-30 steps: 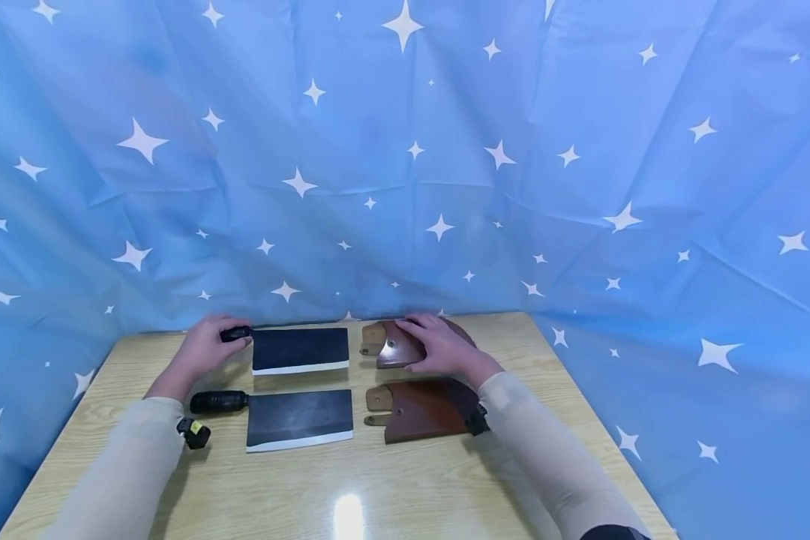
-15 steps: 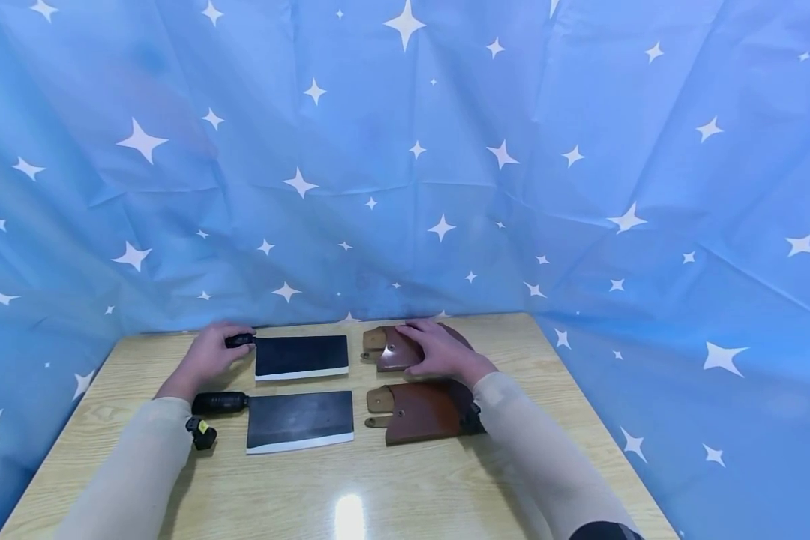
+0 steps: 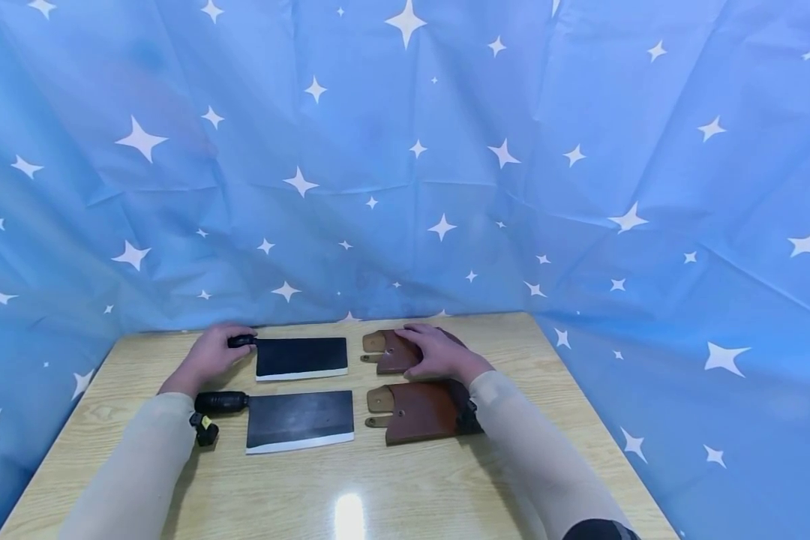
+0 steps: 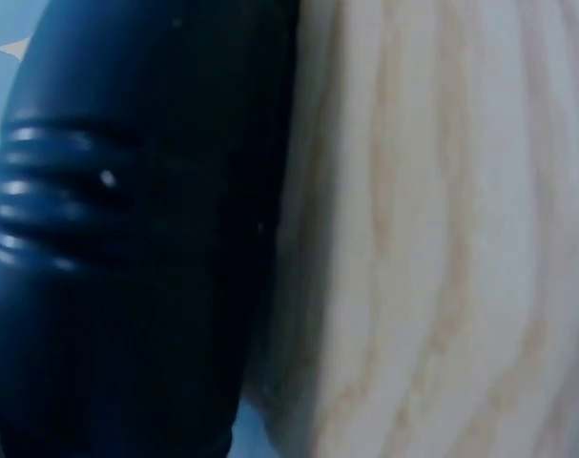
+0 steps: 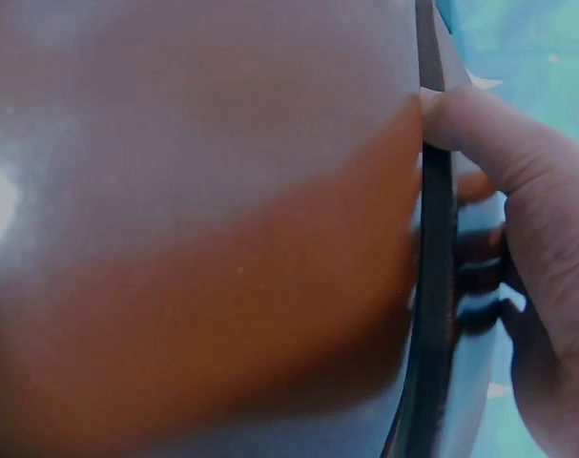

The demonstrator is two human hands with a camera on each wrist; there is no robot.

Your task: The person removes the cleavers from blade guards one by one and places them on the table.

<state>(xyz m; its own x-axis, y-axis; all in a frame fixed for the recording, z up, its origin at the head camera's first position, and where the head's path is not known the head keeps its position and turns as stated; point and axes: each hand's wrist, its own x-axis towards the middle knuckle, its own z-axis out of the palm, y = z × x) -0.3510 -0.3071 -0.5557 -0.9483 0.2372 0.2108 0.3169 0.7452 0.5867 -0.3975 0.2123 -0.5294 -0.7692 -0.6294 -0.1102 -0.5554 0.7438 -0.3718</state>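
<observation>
Two cleavers lie with blades to the right and black handles to the left. In the head view, my left hand (image 3: 211,352) holds the black handle of the far cleaver (image 3: 301,357). My right hand (image 3: 439,354) spans the far brown leather sheath (image 3: 393,352), thumb on its near edge and fingers over its far side. Closer to me are the second cleaver (image 3: 300,421) and the second leather sheath (image 3: 415,414), which is partly under my right wrist. A black handle (image 4: 127,315) fills the left wrist view; no hand shows there. The right wrist view shows my thumb beside a brown sheath (image 5: 222,267).
Everything lies on a light wood-grain table (image 3: 297,495). A blue curtain (image 3: 351,247) with white stars hangs right behind its far edge and along its sides. Small black cameras sit on both wrists.
The far cleaver and far sheath have come slightly down and nearer to me with my hands; the cleaver's shadow gap has shrunk. The near cleaver and near sheath have stayed put.
</observation>
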